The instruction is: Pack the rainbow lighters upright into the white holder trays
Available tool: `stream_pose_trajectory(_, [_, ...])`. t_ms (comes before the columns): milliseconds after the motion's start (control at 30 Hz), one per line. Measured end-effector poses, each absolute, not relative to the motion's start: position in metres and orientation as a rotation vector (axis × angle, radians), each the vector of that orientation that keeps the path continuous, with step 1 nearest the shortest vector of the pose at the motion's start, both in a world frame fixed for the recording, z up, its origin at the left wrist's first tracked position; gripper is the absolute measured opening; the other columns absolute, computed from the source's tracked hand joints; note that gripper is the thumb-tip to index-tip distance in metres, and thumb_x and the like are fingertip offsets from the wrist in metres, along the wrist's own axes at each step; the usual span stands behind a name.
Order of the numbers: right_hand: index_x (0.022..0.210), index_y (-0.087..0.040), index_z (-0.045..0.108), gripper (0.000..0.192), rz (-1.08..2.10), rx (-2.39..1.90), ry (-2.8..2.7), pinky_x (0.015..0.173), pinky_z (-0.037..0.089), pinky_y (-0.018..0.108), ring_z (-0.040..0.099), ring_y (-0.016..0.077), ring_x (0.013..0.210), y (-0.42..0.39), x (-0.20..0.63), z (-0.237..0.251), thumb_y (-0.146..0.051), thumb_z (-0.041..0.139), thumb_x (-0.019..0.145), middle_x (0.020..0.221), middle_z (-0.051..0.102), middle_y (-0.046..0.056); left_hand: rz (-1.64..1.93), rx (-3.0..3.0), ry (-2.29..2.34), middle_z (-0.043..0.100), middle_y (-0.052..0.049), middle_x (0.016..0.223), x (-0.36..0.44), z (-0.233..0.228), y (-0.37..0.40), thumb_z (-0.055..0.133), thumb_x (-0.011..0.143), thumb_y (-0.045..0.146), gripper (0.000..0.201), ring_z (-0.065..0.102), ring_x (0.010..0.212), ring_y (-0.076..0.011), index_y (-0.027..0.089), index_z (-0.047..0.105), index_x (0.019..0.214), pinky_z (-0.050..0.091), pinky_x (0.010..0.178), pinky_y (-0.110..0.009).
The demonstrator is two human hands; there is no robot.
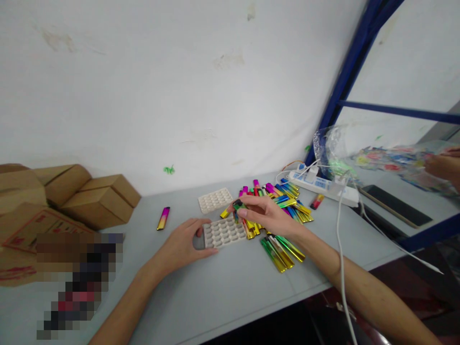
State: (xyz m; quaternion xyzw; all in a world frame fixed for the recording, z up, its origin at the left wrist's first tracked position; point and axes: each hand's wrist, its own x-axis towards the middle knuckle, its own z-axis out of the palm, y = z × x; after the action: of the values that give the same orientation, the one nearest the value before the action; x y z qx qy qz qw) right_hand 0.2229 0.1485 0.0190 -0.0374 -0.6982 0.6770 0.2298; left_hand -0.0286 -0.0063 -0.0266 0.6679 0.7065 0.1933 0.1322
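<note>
My left hand grips the left end of a white slotted tray, thumb along the near edge and fingers at the far corner. Over the tray's far right corner, my right hand pinches a dark green lighter between thumb and fingers. Just beyond and right of that hand lies a heap of shiny lighters in gold, blue, pink and red. Nearer to me, below my right wrist, several green and gold lighters lie side by side. Behind the held tray sits a second slotted tray.
A pink and yellow lighter lies apart at left; a red one lies right. Cardboard boxes stand left. A power strip, white cable and phone are at right. Another person's hand holds a clear plastic bag.
</note>
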Motion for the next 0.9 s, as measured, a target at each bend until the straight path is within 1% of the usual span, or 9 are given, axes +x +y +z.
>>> stream_pose_trajectory(100, [0.109,-0.017,0.062,0.040,1.991,0.014,-1.928,0.068,0.053,0.026,0.063,0.0121,0.072,0.145,0.221,0.014,-0.057,0.062,0.104,0.086,0.065,0.001,0.560,1.938,2.043,0.070,-0.005,0.094,-0.029,-0.025,-0.006,0.085,0.073,0.060,0.071,0.068,0.090,-0.0287,0.019,0.069,0.129,0.054,0.087,-0.039])
stream_pose_trajectory(200, [0.107,-0.021,0.056,0.044,2.110,-0.078,-1.895,0.049,0.035,0.021,0.038,0.0081,0.053,0.141,0.219,0.009,-0.065,0.058,0.103,0.073,0.045,-0.007,0.555,1.941,2.030,0.069,-0.005,0.094,-0.027,-0.023,-0.005,0.085,0.074,0.059,0.071,0.068,0.090,-0.0290,0.018,0.069,0.129,0.054,0.087,-0.040])
stream_pose_trajectory(267, [0.095,-0.020,0.056,0.053,2.109,-0.174,-1.889,0.048,0.025,0.022,0.027,0.0087,0.054,0.139,0.217,0.008,-0.072,0.052,0.102,0.071,0.037,-0.007,0.544,1.937,2.029,0.069,-0.005,0.094,-0.027,-0.022,-0.005,0.084,0.074,0.060,0.071,0.068,0.091,-0.0293,0.017,0.069,0.129,0.054,0.088,-0.040])
stream_pose_trajectory(333, [0.079,-0.020,0.051,0.061,2.073,-0.221,-1.896,0.050,0.021,0.025,0.024,0.0094,0.056,0.138,0.214,0.007,-0.076,0.045,0.102,0.067,0.033,-0.007,0.533,1.933,2.032,0.069,-0.006,0.095,-0.026,-0.022,-0.005,0.084,0.074,0.060,0.072,0.068,0.092,-0.0294,0.016,0.069,0.130,0.053,0.088,-0.040])
stream_pose_trajectory(433, [0.069,-0.022,0.039,0.060,2.014,-0.287,-1.904,0.051,0.015,0.028,0.019,0.0096,0.054,0.138,0.211,0.004,-0.071,0.041,0.104,0.062,0.027,-0.007,0.517,1.934,2.033,0.069,-0.007,0.096,-0.027,-0.023,-0.005,0.084,0.074,0.059,0.073,0.067,0.093,-0.0293,0.016,0.068,0.131,0.053,0.089,-0.040])
stream_pose_trajectory(567, [0.068,-0.023,0.038,0.050,1.900,-0.386,-1.935,0.051,0.015,0.028,0.020,0.0105,0.053,0.136,0.209,0.001,-0.056,0.038,0.106,0.060,0.028,-0.007,0.514,1.934,2.040,0.070,-0.007,0.099,-0.028,-0.024,-0.004,0.083,0.074,0.060,0.073,0.068,0.094,-0.0293,0.017,0.067,0.132,0.053,0.090,-0.040])
stream_pose_trajectory(667, [0.068,-0.023,0.037,0.047,1.882,-0.396,-1.952,0.050,0.017,0.028,0.021,0.0103,0.053,0.132,0.209,0.004,-0.051,0.039,0.105,0.060,0.030,-0.006,0.520,1.929,2.052,0.069,-0.006,0.097,-0.028,-0.023,-0.004,0.083,0.074,0.060,0.071,0.068,0.092,-0.0290,0.018,0.068,0.129,0.053,0.088,-0.039])
stream_pose_trajectory(800, [0.070,-0.023,0.038,0.054,1.932,-0.404,-1.951,0.049,0.017,0.027,0.022,0.0099,0.053,0.131,0.209,0.007,-0.063,0.041,0.105,0.062,0.031,-0.006,0.522,1.938,2.039,0.069,-0.005,0.095,-0.028,-0.023,-0.005,0.083,0.074,0.059,0.070,0.067,0.091,-0.0281,0.019,0.068,0.129,0.053,0.087,-0.039])
stream_pose_trajectory(900, [0.072,-0.021,0.044,0.066,2.002,-0.372,-1.933,0.049,0.019,0.026,0.022,0.0099,0.054,0.131,0.208,0.006,-0.078,0.034,0.104,0.064,0.030,-0.007,0.523,1.939,2.036,0.069,-0.005,0.095,-0.028,-0.023,-0.005,0.083,0.074,0.058,0.069,0.067,0.091,-0.0276,0.019,0.068,0.129,0.053,0.087,-0.038])
